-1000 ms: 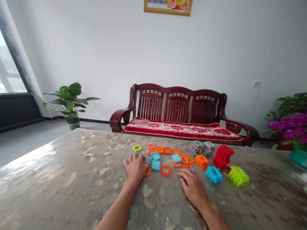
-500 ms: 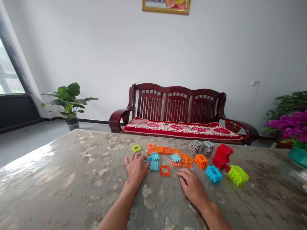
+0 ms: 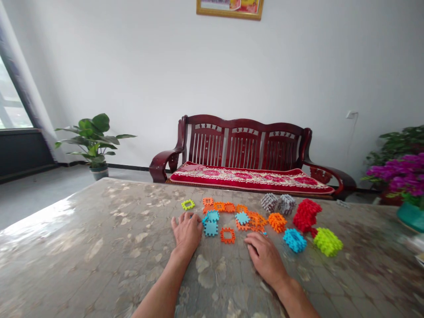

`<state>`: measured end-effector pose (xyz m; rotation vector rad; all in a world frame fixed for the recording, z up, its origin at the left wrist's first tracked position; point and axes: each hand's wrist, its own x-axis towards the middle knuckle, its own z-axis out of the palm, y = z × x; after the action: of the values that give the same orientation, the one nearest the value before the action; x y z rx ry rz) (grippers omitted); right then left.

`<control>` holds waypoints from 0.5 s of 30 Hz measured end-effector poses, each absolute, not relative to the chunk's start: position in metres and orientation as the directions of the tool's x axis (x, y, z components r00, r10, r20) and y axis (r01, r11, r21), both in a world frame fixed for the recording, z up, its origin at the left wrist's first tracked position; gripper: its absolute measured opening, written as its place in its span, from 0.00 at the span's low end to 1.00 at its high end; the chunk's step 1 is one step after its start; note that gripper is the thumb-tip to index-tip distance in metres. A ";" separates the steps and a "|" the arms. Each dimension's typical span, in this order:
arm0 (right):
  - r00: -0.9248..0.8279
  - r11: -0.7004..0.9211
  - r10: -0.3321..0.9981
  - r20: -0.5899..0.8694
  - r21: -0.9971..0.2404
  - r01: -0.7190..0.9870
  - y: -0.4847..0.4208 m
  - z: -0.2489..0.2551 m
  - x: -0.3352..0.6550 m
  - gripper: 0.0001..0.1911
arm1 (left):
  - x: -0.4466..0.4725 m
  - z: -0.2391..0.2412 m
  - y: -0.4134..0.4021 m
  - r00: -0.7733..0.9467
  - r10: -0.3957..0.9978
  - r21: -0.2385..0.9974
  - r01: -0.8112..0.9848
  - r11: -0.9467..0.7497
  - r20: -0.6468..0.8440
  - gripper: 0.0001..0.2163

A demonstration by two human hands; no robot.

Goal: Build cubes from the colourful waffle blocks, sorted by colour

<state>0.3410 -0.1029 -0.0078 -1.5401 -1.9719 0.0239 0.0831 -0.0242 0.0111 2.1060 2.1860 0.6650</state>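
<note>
My left hand [image 3: 187, 232] lies palm down on the table, fingers loosely spread, just left of a small group of light-blue toothed plastic tiles [image 3: 211, 228]. Whatever is beneath its palm is hidden. To the right, my right hand [image 3: 264, 252] rests with relaxed, slightly bent fingers and the thumb apart, holding nothing that I can see. Its fingertips are close to a pile of orange tiles [image 3: 257, 220], on which a light-blue tile [image 3: 242, 218] lies. Between the hands sits a single orange square frame tile [image 3: 227, 235]. A lime-green frame tile [image 3: 188, 204] lies beyond my left hand.
Right of the pile stand an orange cluster [image 3: 277, 222], a blue one [image 3: 294, 240], a red stack [image 3: 307, 215], a lime-green cluster [image 3: 327, 241] and grey ones [image 3: 286, 204]. The patterned table [image 3: 115, 247] reaches toward a wooden bench [image 3: 245, 145]. Purple flowers [image 3: 400, 172] stand right.
My left hand has drawn slightly left, off the light-blue tiles, which now show more fully and have shifted a little left. My right hand has hardly moved.
</note>
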 end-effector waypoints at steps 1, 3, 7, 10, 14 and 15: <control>-0.120 0.317 0.880 0.459 -0.378 0.870 -0.103 -0.008 0.341 0.16 | 0.083 0.011 -0.024 -0.072 0.960 0.320 0.947 -0.018 0.270 0.11; -0.126 0.318 0.882 0.455 -0.375 0.871 -0.102 -0.008 0.341 0.16 | 0.082 0.011 -0.024 -0.052 0.963 0.312 0.950 -0.034 0.265 0.11; -0.130 0.316 0.887 0.443 -0.378 0.870 -0.102 -0.008 0.342 0.16 | 0.082 0.012 -0.024 -0.040 0.966 0.309 0.950 -0.042 0.254 0.12; -0.131 0.315 0.893 0.431 -0.387 0.867 -0.102 -0.008 0.342 0.16 | 0.081 0.012 -0.024 -0.051 0.962 0.322 0.946 -0.040 0.270 0.13; -0.128 0.319 0.891 0.436 -0.402 0.858 -0.102 -0.008 0.342 0.15 | 0.083 0.014 -0.024 -0.057 0.946 0.345 0.937 -0.059 0.318 0.14; -0.126 0.320 0.890 0.438 -0.404 0.857 -0.102 -0.009 0.342 0.15 | 0.084 0.014 -0.024 -0.050 0.943 0.350 0.934 -0.073 0.329 0.14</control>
<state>0.3422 -0.1021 -0.0088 -1.5361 -1.9784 0.0700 0.0835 -0.0239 0.0138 2.1522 2.1261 0.7737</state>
